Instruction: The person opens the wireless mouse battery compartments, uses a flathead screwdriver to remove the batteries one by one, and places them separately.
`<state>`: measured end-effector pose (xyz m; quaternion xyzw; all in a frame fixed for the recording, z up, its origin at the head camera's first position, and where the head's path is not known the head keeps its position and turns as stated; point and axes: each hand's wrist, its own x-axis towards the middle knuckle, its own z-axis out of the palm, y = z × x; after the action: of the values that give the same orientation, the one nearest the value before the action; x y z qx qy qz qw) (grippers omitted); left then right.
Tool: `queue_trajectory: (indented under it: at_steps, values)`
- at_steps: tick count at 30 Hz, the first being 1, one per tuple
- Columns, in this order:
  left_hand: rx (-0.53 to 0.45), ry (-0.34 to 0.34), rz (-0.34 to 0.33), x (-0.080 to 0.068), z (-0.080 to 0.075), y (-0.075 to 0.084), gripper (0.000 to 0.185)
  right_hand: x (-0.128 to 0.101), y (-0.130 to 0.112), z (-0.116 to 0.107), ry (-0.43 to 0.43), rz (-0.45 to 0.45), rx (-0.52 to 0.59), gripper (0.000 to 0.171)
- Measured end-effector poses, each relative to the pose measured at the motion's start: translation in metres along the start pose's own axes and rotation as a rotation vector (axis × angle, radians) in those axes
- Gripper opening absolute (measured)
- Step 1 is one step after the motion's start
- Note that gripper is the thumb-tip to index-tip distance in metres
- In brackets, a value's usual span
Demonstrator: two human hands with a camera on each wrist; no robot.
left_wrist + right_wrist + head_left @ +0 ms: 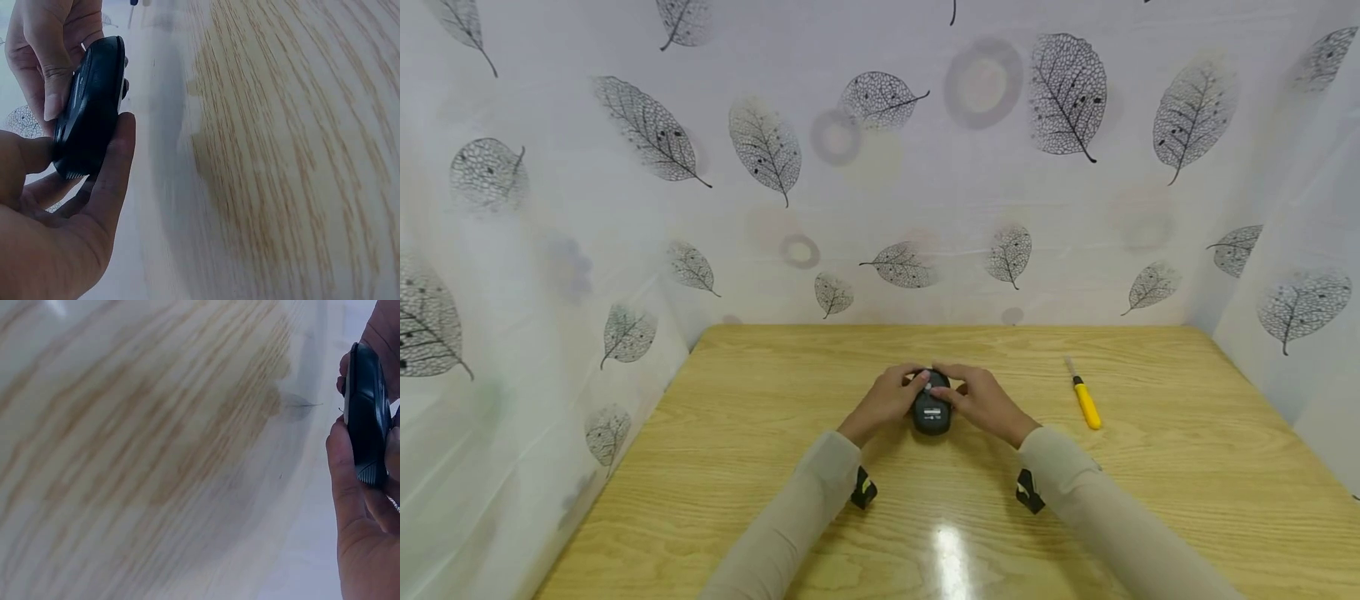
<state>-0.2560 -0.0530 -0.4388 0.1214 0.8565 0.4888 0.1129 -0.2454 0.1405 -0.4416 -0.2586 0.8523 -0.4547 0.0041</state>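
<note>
A black oval device [932, 417], shaped like a computer mouse, is held between both hands over the middle of the table. Its face toward me carries a small white printed label and a pale round spot. My left hand [886, 402] grips its left side, thumb on the face and the other fingers bent around behind. From the right, my right hand [988, 404] grips it in the same way. In the left wrist view the device [94, 109] stands edge-on, its ribbed end low between the fingers. The right wrist view shows its side [367, 419]; fingers hide parts of it.
A screwdriver [1086, 404] with a yellow handle lies on the table to the right of my right hand. The wood-grain table [760, 392] ends at a leaf-print curtain [898, 200] behind and at both sides. Black wrist devices [864, 488] hang under the cuffs.
</note>
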Motion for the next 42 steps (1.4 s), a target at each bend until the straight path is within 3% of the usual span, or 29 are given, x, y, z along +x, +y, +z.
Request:
queue_trajectory:
  at_steps: [9,21,26,34,42]
  values:
    - [0.036,0.043,-0.004,-0.0005,0.0018,0.0036,0.043,0.0017,-0.0031,0.0008,0.027,-0.022,-0.059,0.041]
    - [0.07,0.035,0.037,-0.0015,-0.0012,0.0012,0.044,0.0034,-0.0043,-0.0049,-0.045,0.103,0.048,0.049]
    - [0.081,0.031,0.041,-0.0003,-0.0008,0.0007,0.043,0.0044,-0.0033,-0.0064,-0.048,0.118,0.076,0.045]
    - [0.077,0.037,0.039,-0.0009,0.0003,-0.0004,0.041,0.0059,-0.0047,-0.0061,-0.052,0.118,0.026,0.045]
    - [0.064,0.045,0.031,-0.0034,-0.0008,0.0031,0.044,0.0055,-0.0038,-0.0084,-0.067,0.153,0.129,0.05]
